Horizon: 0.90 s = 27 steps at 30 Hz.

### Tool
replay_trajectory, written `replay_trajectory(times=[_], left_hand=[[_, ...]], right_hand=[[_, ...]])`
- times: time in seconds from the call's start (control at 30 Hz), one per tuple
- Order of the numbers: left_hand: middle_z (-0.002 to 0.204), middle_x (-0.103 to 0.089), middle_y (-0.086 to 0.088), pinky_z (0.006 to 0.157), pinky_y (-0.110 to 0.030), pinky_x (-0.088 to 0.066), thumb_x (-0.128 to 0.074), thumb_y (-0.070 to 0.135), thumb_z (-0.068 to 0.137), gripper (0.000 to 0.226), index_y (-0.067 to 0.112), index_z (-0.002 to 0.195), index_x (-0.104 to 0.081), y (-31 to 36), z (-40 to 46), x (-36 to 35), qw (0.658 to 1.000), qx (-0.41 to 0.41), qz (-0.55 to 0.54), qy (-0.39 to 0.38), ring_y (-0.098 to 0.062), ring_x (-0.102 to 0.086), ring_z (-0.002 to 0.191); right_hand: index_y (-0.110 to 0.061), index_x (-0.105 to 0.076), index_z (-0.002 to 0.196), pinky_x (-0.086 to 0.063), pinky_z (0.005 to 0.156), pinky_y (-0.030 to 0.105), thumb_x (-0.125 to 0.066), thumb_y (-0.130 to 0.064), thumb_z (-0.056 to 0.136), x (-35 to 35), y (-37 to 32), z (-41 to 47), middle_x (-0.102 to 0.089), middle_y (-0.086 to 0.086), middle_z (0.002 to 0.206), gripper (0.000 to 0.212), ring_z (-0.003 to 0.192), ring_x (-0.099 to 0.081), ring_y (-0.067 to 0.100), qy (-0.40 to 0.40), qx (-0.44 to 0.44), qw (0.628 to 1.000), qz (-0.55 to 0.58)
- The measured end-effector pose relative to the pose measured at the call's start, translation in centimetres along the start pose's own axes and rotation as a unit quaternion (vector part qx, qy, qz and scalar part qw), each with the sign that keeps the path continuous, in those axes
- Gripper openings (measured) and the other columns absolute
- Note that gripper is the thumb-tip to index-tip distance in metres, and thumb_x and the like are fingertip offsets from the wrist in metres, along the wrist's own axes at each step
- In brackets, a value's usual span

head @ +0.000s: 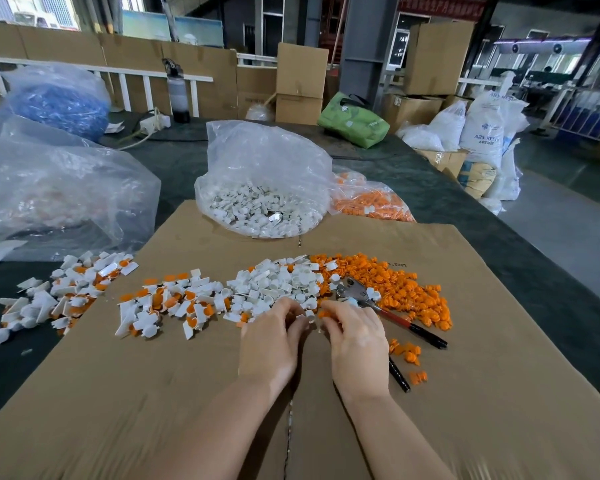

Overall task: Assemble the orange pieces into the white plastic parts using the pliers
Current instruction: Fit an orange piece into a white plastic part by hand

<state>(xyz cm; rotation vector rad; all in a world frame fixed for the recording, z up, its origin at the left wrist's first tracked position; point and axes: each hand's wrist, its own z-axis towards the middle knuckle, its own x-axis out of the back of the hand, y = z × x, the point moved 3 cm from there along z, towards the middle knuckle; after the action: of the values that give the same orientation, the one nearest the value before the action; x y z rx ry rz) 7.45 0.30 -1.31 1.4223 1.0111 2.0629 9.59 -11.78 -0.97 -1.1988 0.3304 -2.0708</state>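
Note:
Both hands meet at the near edge of the piles on a cardboard sheet (153, 393). My left hand (272, 341) pinches a small white plastic part (309, 315) at its fingertips. My right hand (355, 344) pinches an orange piece (324, 314) right beside it. The pliers (364, 299) lie on the cardboard under and beyond my right hand, metal head up by the piles, red-and-black handles (426, 336) sticking out to the right. A heap of white parts (278, 284) lies in the middle and a heap of orange pieces (395, 289) to its right.
Joined white-and-orange parts (174, 306) spread to the left, more (63, 292) at the sheet's left edge. An open clear bag of white parts (264, 209) and a bag of orange pieces (371, 202) stand behind. More plastic bags (59, 188) sit far left. The table drops off at right.

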Motion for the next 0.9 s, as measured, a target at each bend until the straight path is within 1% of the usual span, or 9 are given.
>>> replay_trajectory(times=[0.1, 0.17, 0.3, 0.37, 0.43, 0.47, 0.6, 0.77, 0.9], left_hand=[[0.069, -0.062, 0.015, 0.092, -0.039, -0.041, -0.051, 0.028, 0.095, 0.014, 0.034, 0.083, -0.047, 0.0, -0.1, 0.1, 1.000, 0.003, -0.021, -0.013, -0.008, -0.060, 0.074], [0.069, -0.063, 0.016, 0.093, -0.038, -0.041, -0.050, 0.029, 0.095, 0.015, 0.036, 0.083, -0.046, 0.1, -0.1, 0.1, 1.000, 0.001, -0.019, -0.025, -0.003, -0.058, 0.072], [0.076, -0.060, 0.019, 0.092, -0.034, -0.040, -0.056, 0.028, 0.092, 0.019, 0.043, 0.083, -0.049, -0.3, -0.1, 0.2, 0.998, 0.026, -0.038, -0.047, 0.004, -0.054, 0.079], [0.077, -0.060, 0.017, 0.085, -0.023, -0.041, -0.060, 0.026, 0.090, 0.022, 0.045, 0.083, -0.050, -0.7, -0.1, 0.1, 0.995, 0.047, -0.077, -0.046, 0.002, -0.055, 0.083], [0.076, -0.062, 0.014, 0.072, -0.007, -0.039, -0.063, 0.023, 0.088, 0.021, 0.043, 0.086, -0.054, -1.0, -0.1, 0.1, 0.990, 0.066, -0.116, -0.037, 0.004, -0.057, 0.079], [0.077, -0.064, 0.013, 0.067, -0.004, -0.039, -0.064, 0.022, 0.087, 0.020, 0.040, 0.086, -0.056, -1.1, 0.0, 0.1, 0.988, 0.074, -0.133, -0.033, 0.005, -0.058, 0.076], [0.073, -0.068, 0.010, 0.062, -0.007, -0.042, -0.068, 0.018, 0.084, 0.015, 0.032, 0.082, -0.061, -1.4, 0.1, 0.0, 0.985, 0.070, -0.156, -0.030, 0.001, -0.062, 0.072], [0.066, -0.065, 0.015, 0.064, -0.008, -0.042, -0.069, 0.017, 0.083, 0.021, 0.034, 0.074, -0.060, -1.2, -0.1, 0.0, 0.990, 0.050, -0.130, -0.023, 0.002, -0.060, 0.071], [0.068, -0.064, 0.017, 0.086, -0.033, -0.045, -0.066, 0.019, 0.085, 0.025, 0.036, 0.069, -0.058, -0.7, -0.5, 0.2, 0.995, 0.025, -0.093, -0.014, -0.012, -0.059, 0.083]], right_hand=[[-0.013, -0.070, 0.105, -0.041, 0.076, 0.022, -0.066, -0.007, 0.086, 0.3, -0.1, -0.1, -0.067, -0.002, 0.088, 0.021, 0.085, -0.057, 0.017, 0.007, -0.018, 0.999, 0.036], [-0.016, -0.070, 0.101, -0.040, 0.075, 0.018, -0.064, -0.014, 0.087, 0.3, 0.1, -0.1, -0.065, -0.004, 0.088, 0.015, 0.087, -0.057, 0.013, -0.015, -0.044, 0.997, 0.058], [-0.016, -0.070, 0.087, -0.042, 0.075, 0.025, -0.065, -0.021, 0.087, 0.2, 0.1, -0.2, -0.063, -0.005, 0.083, 0.007, 0.083, -0.054, 0.013, -0.041, -0.048, 0.997, 0.052], [-0.013, -0.069, 0.082, -0.040, 0.076, 0.030, -0.067, -0.021, 0.086, 0.3, -0.1, -0.2, -0.062, -0.007, 0.078, 0.009, 0.079, -0.052, 0.014, -0.028, -0.033, 0.998, 0.038], [-0.012, -0.068, 0.078, -0.039, 0.076, 0.032, -0.068, -0.021, 0.085, 0.3, -0.2, -0.2, -0.062, -0.006, 0.075, 0.010, 0.077, -0.052, 0.016, -0.026, -0.025, 0.999, 0.028], [-0.012, -0.068, 0.077, -0.039, 0.075, 0.033, -0.069, -0.020, 0.084, 0.2, -0.3, -0.3, -0.062, -0.005, 0.073, 0.011, 0.076, -0.052, 0.017, -0.026, -0.021, 0.999, 0.025], [-0.010, -0.066, 0.074, -0.039, 0.075, 0.034, -0.070, -0.019, 0.084, 0.0, -0.1, -0.3, -0.062, 0.000, 0.070, 0.013, 0.073, -0.053, 0.021, -0.031, -0.013, 0.999, 0.012], [-0.007, -0.062, 0.072, -0.035, 0.074, 0.033, -0.068, -0.019, 0.085, -0.2, -0.1, -0.4, -0.059, 0.003, 0.066, 0.018, 0.069, -0.049, 0.022, -0.050, -0.011, 0.999, -0.001], [-0.007, -0.060, 0.071, -0.028, 0.072, 0.029, -0.067, -0.018, 0.085, -0.2, -0.1, -0.4, -0.057, 0.004, 0.066, 0.019, 0.068, -0.046, 0.021, -0.065, -0.007, 0.998, -0.004]])
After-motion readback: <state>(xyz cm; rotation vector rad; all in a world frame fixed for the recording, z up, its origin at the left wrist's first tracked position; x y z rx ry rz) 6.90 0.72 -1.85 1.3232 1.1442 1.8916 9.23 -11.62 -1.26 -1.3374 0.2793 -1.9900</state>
